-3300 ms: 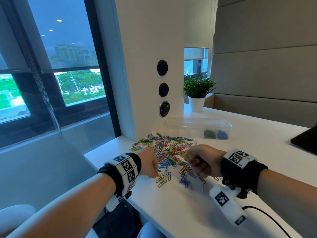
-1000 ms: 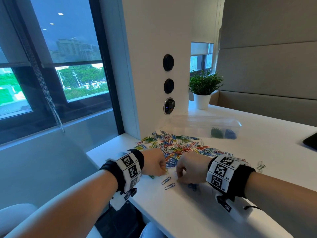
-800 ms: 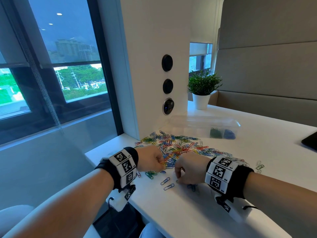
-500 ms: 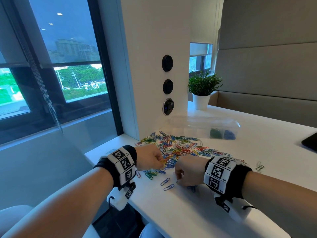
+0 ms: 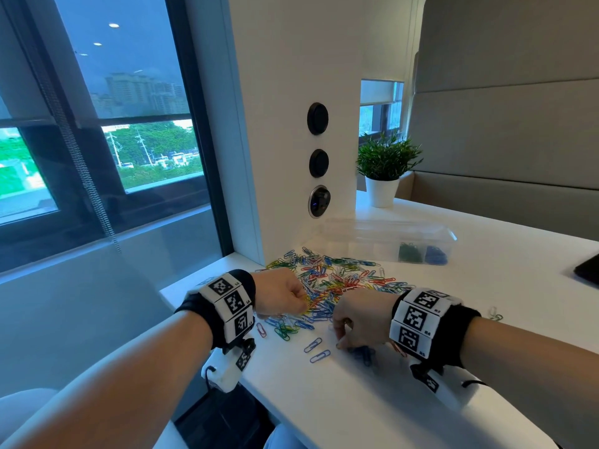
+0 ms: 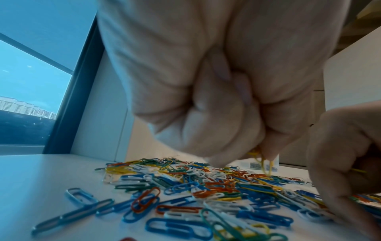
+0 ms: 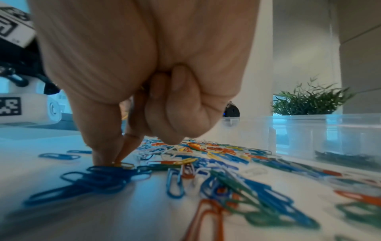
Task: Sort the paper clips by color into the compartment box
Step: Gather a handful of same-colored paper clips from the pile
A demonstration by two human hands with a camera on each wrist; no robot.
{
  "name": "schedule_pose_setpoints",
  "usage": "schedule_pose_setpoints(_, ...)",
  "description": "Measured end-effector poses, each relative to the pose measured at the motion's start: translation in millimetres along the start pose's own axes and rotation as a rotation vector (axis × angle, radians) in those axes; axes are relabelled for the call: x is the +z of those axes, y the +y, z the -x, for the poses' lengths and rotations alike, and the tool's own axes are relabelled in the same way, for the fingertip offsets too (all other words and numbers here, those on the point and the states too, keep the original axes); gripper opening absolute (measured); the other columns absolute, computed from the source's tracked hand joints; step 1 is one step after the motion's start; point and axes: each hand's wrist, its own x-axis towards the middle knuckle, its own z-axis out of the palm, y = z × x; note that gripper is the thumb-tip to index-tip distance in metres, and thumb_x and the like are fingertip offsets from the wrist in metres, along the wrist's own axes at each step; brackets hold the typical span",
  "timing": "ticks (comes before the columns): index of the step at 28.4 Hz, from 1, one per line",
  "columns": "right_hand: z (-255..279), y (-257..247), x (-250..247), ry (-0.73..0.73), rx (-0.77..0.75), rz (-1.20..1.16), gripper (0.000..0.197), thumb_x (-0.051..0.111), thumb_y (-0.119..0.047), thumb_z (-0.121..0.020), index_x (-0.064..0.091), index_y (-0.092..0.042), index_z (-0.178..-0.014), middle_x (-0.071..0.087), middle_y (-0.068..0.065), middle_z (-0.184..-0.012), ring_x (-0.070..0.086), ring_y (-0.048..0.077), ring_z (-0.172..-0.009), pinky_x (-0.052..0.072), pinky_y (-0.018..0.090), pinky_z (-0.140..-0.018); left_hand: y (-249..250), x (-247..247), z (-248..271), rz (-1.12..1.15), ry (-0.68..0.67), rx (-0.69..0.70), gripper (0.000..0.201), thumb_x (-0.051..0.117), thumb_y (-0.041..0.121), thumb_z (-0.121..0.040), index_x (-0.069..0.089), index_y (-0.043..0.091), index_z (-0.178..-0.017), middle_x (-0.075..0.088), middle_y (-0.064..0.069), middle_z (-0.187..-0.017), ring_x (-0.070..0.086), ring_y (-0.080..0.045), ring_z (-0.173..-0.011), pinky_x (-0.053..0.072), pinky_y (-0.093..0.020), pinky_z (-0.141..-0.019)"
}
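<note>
On the left side of the white tabletop (image 5: pixel 324 400), the left hand (image 5: pixel 280 294) is curled up and pinches some yellow clips (image 6: pixel 261 161) just above the big mixed pile of paper clips (image 5: pixel 334 280); they hang loose and could slip back and get lost in the heap. Next to it, the right hand (image 5: pixel 361 319) pinches one yellow clip (image 7: pixel 123 165) lying right against a bunch of blue clips (image 7: pixel 97 179), so a blue one might hook on and ride along. Far off to the right sits the compartment box (image 5: pixel 389 239) with only green and blue inside, and clips may drop on the way there.
</note>
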Motion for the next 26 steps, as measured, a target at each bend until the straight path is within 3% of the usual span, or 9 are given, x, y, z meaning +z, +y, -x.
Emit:
schedule_pose_setpoints(4, -3.8, 0.2, 2.3, -0.042, -0.006, -0.008, 0.024, 0.061, -0.029, -0.094, 0.072, -0.012, -0.107, 0.070, 0.002, -0.098, 0.055, 0.014, -0.079, 0.041, 0.025, -0.069, -0.2, 0.2, -2.0, -0.001, 0.004, -0.003, 0.028, 0.056, 0.025, -0.092, 0.059, 0.001, -0.078, 0.046, -0.014, -0.067, 0.040, -0.022, -0.055, 0.038, -0.015, -0.041)
schedule_pose_setpoints(7, -4.0, 2.6, 2.6, -0.073, -0.005, -0.014, 0.025, 0.059, -0.029, -0.095, 0.070, -0.011, -0.107, 0.062, -0.001, -0.089, 0.054, 0.015, -0.080, 0.041, 0.026, -0.069, -0.7, 0.2, -2.4, 0.003, -0.011, -0.009, 0.027, 0.055, 0.025, -0.093, 0.060, 0.004, -0.077, 0.047, -0.014, -0.068, 0.041, -0.022, -0.056, 0.038, -0.017, -0.042)
schedule_pose_setpoints(12, -1.1, 5.5, 3.9, -0.081, 0.000, -0.025, 0.025, 0.053, -0.030, -0.098, 0.065, -0.010, -0.107, 0.057, -0.001, -0.090, 0.051, 0.017, -0.080, 0.037, 0.026, -0.064, 2.7, -5.5, -2.8, 0.005, 0.005, 0.004, 0.023, 0.055, 0.025, -0.095, 0.057, 0.011, -0.077, 0.048, -0.014, -0.067, 0.043, -0.021, -0.054, 0.042, -0.019, -0.047)
schedule_pose_setpoints(15, 2.5, 16.8, -0.9, -0.051, 0.003, -0.126, 0.024, 0.048, -0.029, -0.100, 0.062, -0.010, -0.094, 0.055, -0.001, -0.085, 0.047, 0.016, -0.075, 0.036, 0.025, -0.063, 5.3, -10.7, -5.5, 0.002, 0.020, 0.014, 0.023, 0.056, 0.025, -0.095, 0.057, 0.008, -0.080, 0.048, -0.014, -0.063, 0.044, -0.022, -0.049, 0.043, -0.019, -0.046)
schedule_pose_setpoints(18, 11.7, 35.8, -11.3, 0.052, 0.022, -0.309, 0.026, 0.046, -0.029, -0.101, 0.050, -0.019, -0.078, 0.047, -0.006, -0.070, 0.040, 0.009, -0.060, 0.034, 0.025, -0.059, 9.5, -20.0, -12.7, 0.045, 0.038, 0.019, 0.027, 0.058, 0.026, -0.095, 0.054, 0.011, -0.072, 0.043, -0.008, -0.056, 0.036, -0.019, -0.044, 0.038, -0.022, -0.048)
schedule_pose_setpoints(21, 18.9, 62.3, -19.2, 0.149, 0.131, -0.605, 0.032, 0.044, -0.032, -0.103, 0.047, -0.018, -0.074, 0.042, -0.003, -0.058, 0.034, 0.010, -0.045, 0.032, 0.027, -0.048, 22.3, -34.5, -25.0, 0.114, 0.046, 0.030, 0.032, 0.058, 0.027, -0.095, 0.052, 0.016, -0.065, 0.041, -0.005, -0.051, 0.031, -0.019, -0.043, 0.037, -0.025, -0.052)
schedule_pose_setpoints(26, 15.4, 111.0, -49.1, 0.336, 0.335, -1.046, 0.037, 0.048, -0.025, -0.102, 0.041, -0.013, -0.067, 0.031, 0.000, -0.054, 0.024, 0.014, -0.045, 0.021, 0.023, -0.045, 61.9, -65.4, -68.2, 0.212, 0.100, 0.059, 0.026, 0.057, 0.028, -0.097, 0.055, 0.007, -0.080, 0.039, -0.007, -0.053, 0.030, -0.019, -0.043, 0.029, -0.024, -0.047)
